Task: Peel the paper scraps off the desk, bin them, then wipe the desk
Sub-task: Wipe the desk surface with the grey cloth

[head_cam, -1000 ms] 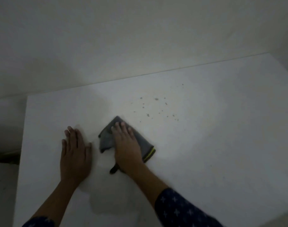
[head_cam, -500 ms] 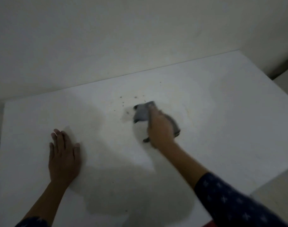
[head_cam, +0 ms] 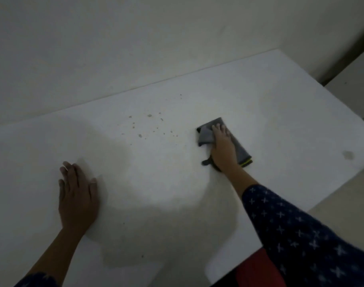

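A folded grey cloth (head_cam: 240, 146) with a yellow-green edge lies on the white desk (head_cam: 280, 112), right of centre. My right hand (head_cam: 223, 149) presses flat on the cloth with straight fingers. My left hand (head_cam: 77, 195) rests flat on the desk at the left, fingers straight, holding nothing. Several small brownish specks (head_cam: 149, 125) dot the desk left of the cloth, apart from it.
A pale wall (head_cam: 135, 48) rises behind the desk's far edge. The desk's right edge drops to a beige floor (head_cam: 342, 204). A faint grey smudge (head_cam: 348, 155) marks the desk near its right edge. A red garment (head_cam: 257, 270) shows below the near edge.
My right hand has slid the cloth rightward across the desk, from beside my left hand, past the specks, to right of them. My left hand stayed flat in place.
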The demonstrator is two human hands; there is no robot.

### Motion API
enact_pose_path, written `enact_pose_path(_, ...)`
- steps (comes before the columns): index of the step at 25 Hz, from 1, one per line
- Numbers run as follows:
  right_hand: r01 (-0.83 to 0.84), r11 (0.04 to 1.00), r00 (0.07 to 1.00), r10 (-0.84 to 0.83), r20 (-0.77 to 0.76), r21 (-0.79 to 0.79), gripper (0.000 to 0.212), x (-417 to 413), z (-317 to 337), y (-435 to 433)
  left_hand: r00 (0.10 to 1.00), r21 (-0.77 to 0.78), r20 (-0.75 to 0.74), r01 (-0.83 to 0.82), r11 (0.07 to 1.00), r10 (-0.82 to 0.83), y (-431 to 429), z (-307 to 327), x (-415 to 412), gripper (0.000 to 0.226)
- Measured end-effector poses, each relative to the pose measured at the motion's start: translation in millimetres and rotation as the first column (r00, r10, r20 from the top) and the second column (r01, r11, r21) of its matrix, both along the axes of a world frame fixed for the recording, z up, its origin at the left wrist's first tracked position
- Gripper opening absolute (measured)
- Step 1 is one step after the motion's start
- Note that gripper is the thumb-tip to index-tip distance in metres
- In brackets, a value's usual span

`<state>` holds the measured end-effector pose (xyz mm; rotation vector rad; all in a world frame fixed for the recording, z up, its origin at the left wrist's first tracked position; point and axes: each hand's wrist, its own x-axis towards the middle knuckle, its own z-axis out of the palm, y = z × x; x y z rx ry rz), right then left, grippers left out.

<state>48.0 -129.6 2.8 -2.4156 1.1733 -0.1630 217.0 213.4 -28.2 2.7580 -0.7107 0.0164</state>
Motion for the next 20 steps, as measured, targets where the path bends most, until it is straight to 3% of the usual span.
enact_pose_path(2,0.008,0.999,0.998,-0.011,0.061,0.049,0.051,-5,17,-14,1.000,0.001,0.014,-0.007,1.000,0.007,0,0,-1,0.066)
enact_pose_path(5,-0.071,0.993,0.989,0.058,0.132,0.093,0.053,7,36,64,1.000,-0.002,0.000,-0.005,1.000,0.005,-1,-1,1,0.066)
enact_pose_path(7,-0.359,0.924,0.932,0.348,0.097,0.131,0.056,12,36,162,1.000,-0.007,-0.020,-0.010,1.000,0.010,0,0,1,0.067)
enact_pose_path(9,-0.664,0.731,0.746,0.660,0.088,0.155,0.059,9,22,232,1.000,0.005,-0.021,0.003,1.000,-0.003,3,-3,-1,0.068)
enact_pose_path(10,-0.713,0.691,0.700,0.710,0.074,0.119,0.061,8,8,230,1.000,0.009,-0.010,0.009,1.000,-0.009,3,-3,-1,0.067)
enact_pose_path(12,-0.583,0.812,0.807,0.582,0.099,-0.016,0.065,3,-13,175,1.000,0.014,-0.008,-0.010,1.000,0.010,4,-4,2,0.067)
enact_pose_path(14,-0.286,0.957,0.951,0.290,0.110,-0.047,0.060,-10,-17,101,1.000,0.004,-0.025,-0.009,1.000,0.009,4,-5,2,0.068)
enact_pose_path(17,0.001,0.999,1.000,0.000,0.011,-0.042,0.055,-28,-10,6,0.999,-0.023,-0.043,-0.013,1.000,0.012,2,-1,0,0.067)
enact_pose_path(20,0.041,0.998,0.997,-0.044,0.063,0.047,0.048,-16,3,8,0.997,-0.059,-0.082,-0.003,0.998,-0.002,11,3,2,0.065)
